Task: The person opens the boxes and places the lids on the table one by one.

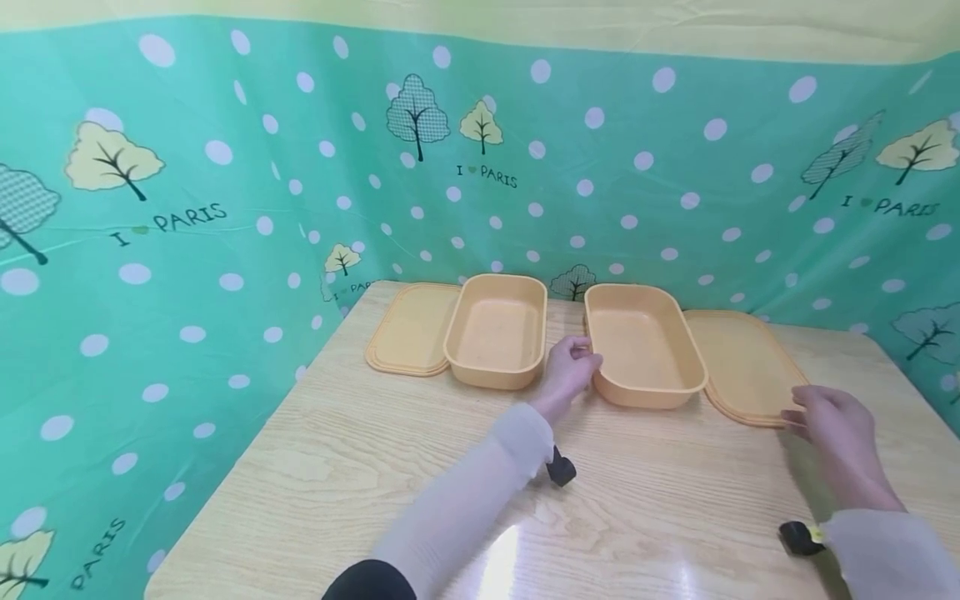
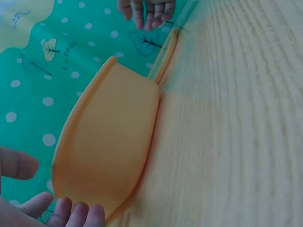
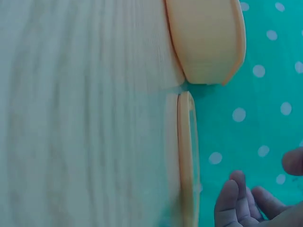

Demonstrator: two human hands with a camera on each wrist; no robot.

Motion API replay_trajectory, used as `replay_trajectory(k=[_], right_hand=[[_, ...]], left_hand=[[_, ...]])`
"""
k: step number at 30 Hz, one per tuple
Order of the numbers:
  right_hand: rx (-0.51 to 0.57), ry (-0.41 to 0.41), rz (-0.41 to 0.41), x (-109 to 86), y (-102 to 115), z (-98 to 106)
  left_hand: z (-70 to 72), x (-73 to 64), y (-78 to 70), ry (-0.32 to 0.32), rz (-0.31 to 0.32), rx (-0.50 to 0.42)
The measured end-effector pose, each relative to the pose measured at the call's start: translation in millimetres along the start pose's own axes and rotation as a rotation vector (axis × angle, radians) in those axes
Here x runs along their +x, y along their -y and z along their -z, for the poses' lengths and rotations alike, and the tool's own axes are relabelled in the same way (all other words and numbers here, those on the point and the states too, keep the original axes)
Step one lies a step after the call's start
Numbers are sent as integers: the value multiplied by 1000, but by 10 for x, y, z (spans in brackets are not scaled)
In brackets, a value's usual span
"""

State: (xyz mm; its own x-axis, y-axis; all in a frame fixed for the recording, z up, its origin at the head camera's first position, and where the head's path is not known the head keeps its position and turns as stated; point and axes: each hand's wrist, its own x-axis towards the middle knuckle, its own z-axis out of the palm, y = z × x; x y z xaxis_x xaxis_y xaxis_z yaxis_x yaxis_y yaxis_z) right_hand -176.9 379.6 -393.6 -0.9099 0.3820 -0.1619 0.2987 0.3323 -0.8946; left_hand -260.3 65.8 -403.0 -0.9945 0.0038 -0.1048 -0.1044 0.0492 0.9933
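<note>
Two peach plastic food containers stand upright on the table, the left container [image 1: 497, 329] and the right container [image 1: 645, 342]. My left hand [image 1: 566, 375] is at the near left side of the right container, fingertips right at its wall and thumb apart from it. In the left wrist view its fingers [image 2: 80, 215] overlap the container's lower end. A flat lid [image 1: 750, 367] lies beside the right container, partly covered by it. By that lid's front right corner is my right hand [image 1: 836, 429], its fingers loosely bent and holding nothing. Another lid [image 1: 416, 329] lies left of the left container.
The pale wood-grain table [image 1: 637, 500] ends at a green dotted curtain [image 1: 540, 167] along the back and left. A black camera mount [image 1: 560, 468] hangs under my left wrist, and a second black mount [image 1: 799, 538] is at my right wrist.
</note>
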Motion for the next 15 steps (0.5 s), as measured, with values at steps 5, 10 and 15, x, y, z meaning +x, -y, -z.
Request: replay_trajectory(k=[5, 10, 15], right_hand=[[-68, 47, 111, -13, 125, -49], [-156, 68, 220, -37, 304, -114], [-211, 82, 283, -73, 506, -208]], left_hand=[[33, -6, -88, 8, -65, 60], [92, -68, -172, 57, -104, 113], [169, -120, -235, 97, -184, 220]])
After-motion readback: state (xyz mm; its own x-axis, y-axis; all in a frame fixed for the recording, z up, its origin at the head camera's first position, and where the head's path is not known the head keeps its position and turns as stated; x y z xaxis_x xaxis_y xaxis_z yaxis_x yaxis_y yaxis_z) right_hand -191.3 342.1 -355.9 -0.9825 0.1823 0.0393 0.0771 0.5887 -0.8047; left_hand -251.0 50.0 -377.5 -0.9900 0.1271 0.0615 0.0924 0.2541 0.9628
